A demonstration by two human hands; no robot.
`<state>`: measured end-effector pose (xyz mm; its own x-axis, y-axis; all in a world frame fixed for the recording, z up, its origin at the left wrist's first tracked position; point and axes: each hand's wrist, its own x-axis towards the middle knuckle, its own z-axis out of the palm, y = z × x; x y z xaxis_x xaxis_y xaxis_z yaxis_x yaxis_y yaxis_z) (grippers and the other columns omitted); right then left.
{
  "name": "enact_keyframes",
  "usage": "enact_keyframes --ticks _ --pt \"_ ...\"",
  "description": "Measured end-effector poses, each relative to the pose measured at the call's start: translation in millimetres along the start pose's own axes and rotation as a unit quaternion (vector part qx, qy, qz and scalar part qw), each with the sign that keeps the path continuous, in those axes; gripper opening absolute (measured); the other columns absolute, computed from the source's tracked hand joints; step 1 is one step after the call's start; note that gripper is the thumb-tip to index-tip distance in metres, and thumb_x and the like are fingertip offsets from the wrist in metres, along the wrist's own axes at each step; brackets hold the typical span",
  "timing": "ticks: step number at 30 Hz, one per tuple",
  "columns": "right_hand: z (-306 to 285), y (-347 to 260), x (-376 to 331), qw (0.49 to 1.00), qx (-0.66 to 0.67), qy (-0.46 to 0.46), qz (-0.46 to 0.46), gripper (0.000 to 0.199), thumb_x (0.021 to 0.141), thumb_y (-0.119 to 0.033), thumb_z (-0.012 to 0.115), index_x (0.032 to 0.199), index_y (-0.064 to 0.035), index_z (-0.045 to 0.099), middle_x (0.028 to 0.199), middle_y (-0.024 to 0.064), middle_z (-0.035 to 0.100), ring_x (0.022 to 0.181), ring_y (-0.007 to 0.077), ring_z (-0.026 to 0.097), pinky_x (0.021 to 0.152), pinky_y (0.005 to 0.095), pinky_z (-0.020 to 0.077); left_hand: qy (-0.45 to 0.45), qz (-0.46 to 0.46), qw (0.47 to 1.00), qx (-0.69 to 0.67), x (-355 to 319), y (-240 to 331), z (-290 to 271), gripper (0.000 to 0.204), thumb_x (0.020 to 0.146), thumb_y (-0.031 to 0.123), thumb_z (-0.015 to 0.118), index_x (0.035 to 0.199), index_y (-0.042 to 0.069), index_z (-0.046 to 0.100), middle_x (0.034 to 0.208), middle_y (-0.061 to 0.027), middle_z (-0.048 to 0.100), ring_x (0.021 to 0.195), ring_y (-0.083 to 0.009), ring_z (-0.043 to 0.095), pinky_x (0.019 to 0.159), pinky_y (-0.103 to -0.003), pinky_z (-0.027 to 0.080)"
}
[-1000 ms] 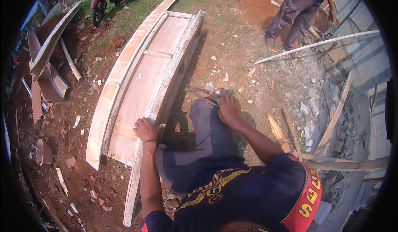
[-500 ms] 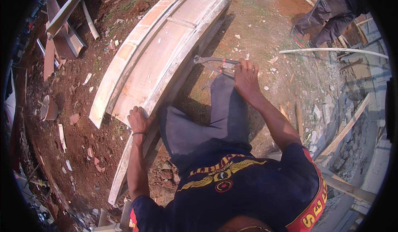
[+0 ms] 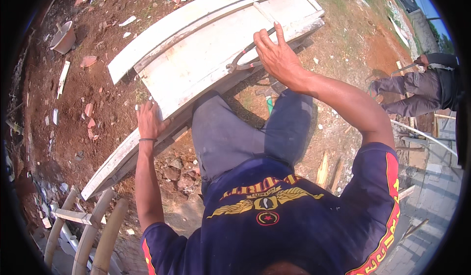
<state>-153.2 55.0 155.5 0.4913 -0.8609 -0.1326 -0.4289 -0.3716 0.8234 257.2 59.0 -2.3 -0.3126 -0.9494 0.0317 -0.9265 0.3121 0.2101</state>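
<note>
A long whitish wooden panel (image 3: 196, 73) with raised battens lies slantwise in front of my legs. My left hand (image 3: 149, 122) grips its near left edge, fingers curled over the wood. Over the panel's right-hand rail, my right hand (image 3: 278, 59) holds a pair of pincers (image 3: 236, 62) by the handles. The pincers' jaws point left, just above the rail; whether they touch it I cannot tell. Between my knees, a hammer with a green handle (image 3: 269, 103) lies on the ground, partly hidden by my leg.
Broken tile and wood scraps litter the reddish soil. A bucket-like container (image 3: 64, 38) stands at the far left. Curved wooden poles (image 3: 88, 233) rise at the lower left. At the right, another person (image 3: 422, 86) holds a tool near a pale pole (image 3: 427, 136).
My right hand has moved forward and left with the pincers, from beside the panel to over it. My left hand stays on the panel edge. The view has turned, bringing the hammer into sight.
</note>
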Motion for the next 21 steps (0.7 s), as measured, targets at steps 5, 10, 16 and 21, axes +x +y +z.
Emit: enact_keyframes --ticks 5,10,16,21 --pt "-23.3 3.6 25.9 0.995 -0.078 -0.008 -0.060 0.039 0.086 -0.028 0.058 0.114 -0.0024 0.068 0.133 0.0192 0.044 0.133 0.0323 0.037 0.109 0.0715 0.0200 0.007 0.007 1.000 -0.005 2.6 0.5 -5.1 0.051 0.060 0.035 0.084 0.095 0.004 0.063 0.099 -0.0101 0.054 0.100 -0.0290 0.050 0.090 -0.044 0.039" --pt "-40.3 7.6 47.4 0.983 -0.132 -0.041 -0.119 0.037 0.086 -0.029 0.058 0.112 -0.0052 0.070 0.133 0.0202 0.044 0.133 0.0340 0.036 0.110 0.0709 0.0193 -0.003 0.001 1.000 0.012 3.9 2.1 -7.2 0.047 0.060 0.034 0.084 0.088 0.004 0.061 0.097 -0.0096 0.054 0.098 -0.0280 0.050 0.088 -0.042 0.039" --pt "-54.6 5.6 62.2 0.971 -0.163 -0.047 -0.168 0.035 0.086 -0.028 0.058 0.109 -0.0039 0.070 0.127 0.0204 0.048 0.131 0.0347 0.037 0.110 0.0707 0.0194 0.014 0.002 1.000 0.000 4.4 1.8 -8.5 0.045 0.059 0.032 0.084 0.086 0.005 0.060 0.096 -0.0089 0.054 0.095 -0.0269 0.050 0.086 -0.042 0.039" --pt "-64.3 -1.2 68.6 0.975 -0.144 -0.049 -0.163 0.035 0.087 -0.028 0.058 0.110 -0.0046 0.070 0.121 0.0183 0.052 0.127 0.0356 0.039 0.109 0.0701 0.0205 -0.021 -0.015 1.000 -0.006 1.6 1.8 -10.5 0.043 0.059 0.030 0.084 0.084 0.005 0.061 0.095 -0.0095 0.054 0.094 -0.0274 0.050 0.086 -0.043 0.039"
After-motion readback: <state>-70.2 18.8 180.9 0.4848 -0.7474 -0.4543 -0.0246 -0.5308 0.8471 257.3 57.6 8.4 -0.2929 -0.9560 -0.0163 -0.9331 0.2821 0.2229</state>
